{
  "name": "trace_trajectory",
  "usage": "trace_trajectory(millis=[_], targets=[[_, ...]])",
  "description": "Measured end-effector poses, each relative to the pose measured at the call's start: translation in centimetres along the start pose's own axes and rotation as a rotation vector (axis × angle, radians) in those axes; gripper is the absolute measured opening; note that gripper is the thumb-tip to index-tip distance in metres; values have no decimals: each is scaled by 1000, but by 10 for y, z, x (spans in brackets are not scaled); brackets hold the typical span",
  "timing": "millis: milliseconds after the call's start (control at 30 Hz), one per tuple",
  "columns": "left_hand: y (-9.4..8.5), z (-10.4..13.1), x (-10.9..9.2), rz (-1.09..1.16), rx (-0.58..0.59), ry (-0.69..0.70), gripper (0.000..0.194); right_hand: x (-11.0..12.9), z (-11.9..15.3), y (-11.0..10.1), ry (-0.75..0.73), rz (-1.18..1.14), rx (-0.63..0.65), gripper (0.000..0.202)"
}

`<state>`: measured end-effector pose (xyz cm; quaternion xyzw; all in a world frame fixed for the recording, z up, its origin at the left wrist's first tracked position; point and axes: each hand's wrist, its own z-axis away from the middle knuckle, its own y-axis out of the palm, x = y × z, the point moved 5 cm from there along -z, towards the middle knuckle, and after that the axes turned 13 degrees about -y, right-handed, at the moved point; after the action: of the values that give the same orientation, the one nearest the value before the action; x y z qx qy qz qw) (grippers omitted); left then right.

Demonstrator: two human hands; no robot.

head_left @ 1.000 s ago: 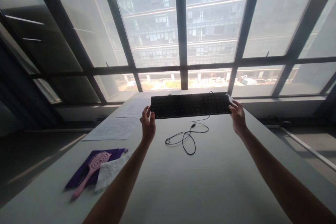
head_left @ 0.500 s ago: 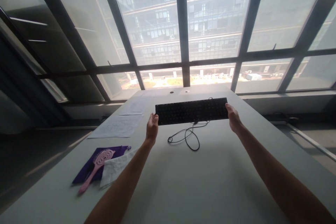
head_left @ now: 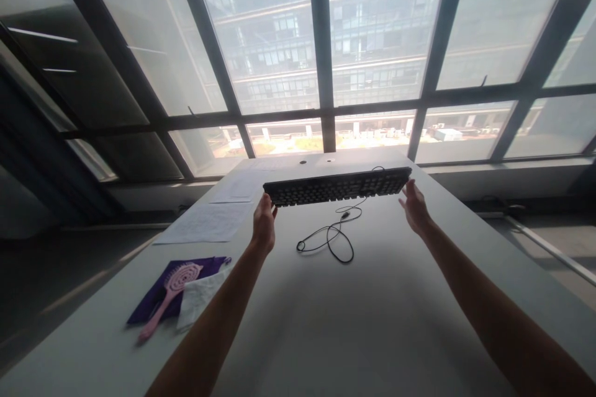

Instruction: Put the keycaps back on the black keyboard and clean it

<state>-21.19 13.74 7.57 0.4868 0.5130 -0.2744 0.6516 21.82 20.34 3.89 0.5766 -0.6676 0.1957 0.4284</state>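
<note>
A black keyboard [head_left: 338,188] is held above the white table [head_left: 354,322], tipped so that its keys show at a steep slant. My left hand [head_left: 264,223] grips its left end, thumb along the edge. At the right end, my right hand [head_left: 416,206] holds the corner with its fingers partly spread beneath. The keyboard's black cable [head_left: 331,237] lies in loose loops on the tabletop under it, with a plug at the end nearer the keyboard.
To the left lie a pink hairbrush [head_left: 179,279] on a purple pouch [head_left: 148,303] and a white cloth [head_left: 200,299]. Sheets of paper [head_left: 200,223] rest along the table's left edge. Tall windows [head_left: 274,31] stand beyond the far end.
The keyboard has been raised and tilted, so its key face now looks narrower and slants downward. Both hands have turned with it, and the right fingers have spread.
</note>
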Motion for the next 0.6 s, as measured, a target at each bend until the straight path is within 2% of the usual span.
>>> trace_trajectory(millis=[100, 200, 367, 533, 600], targets=[[0, 0, 1, 109, -5, -109, 29, -7, 3, -1, 136, -106, -32, 68], [-2, -2, 2, 186, -15, -195, 27, -9, -1, -4, 140, -169, -88, 66], [-8, -6, 5, 183, -70, -179, 17, -13, -4, -9, 183, -229, -185, 54], [-14, -14, 10, 35, -50, -158, 2, -6, 1, -5, 211, -248, -136, 28], [-17, -17, 12, -18, -68, -168, 8, -2, 2, -5, 220, -260, -152, 27]])
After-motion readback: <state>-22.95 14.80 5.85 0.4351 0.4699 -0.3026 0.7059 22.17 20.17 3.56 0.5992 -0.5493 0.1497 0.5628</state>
